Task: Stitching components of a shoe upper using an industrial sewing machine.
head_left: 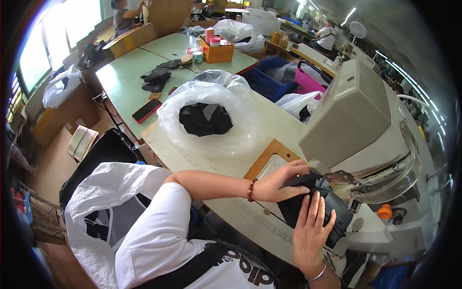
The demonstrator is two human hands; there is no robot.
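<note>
Nearest you: your own white sleeve [156, 221], its forearm crossing the pale table [211, 166] to the sewing machine [346, 106].

Black piece [341, 214]: on the machine bed, below the head, under both your hands. Whether it sits beneath the needle, cannot tell.

Your left hand [276, 187]: thumb and fingers pinching a fold; some fingertips hidden. Your right hand [310, 238]: fingers laid over the piece, slightly spread, no grip.

Progress, as judged: this piece is mid-handling, in place at the machine and not yet set aside. Stitching done or left on it: too dark and covered to read.

Beyond your left forearm, a plastic bag [240, 123] holds more black material [204, 123]; a white sack [91, 192] beside you holds dark and grey stuff. Finished or waiting, neither shows.
</note>
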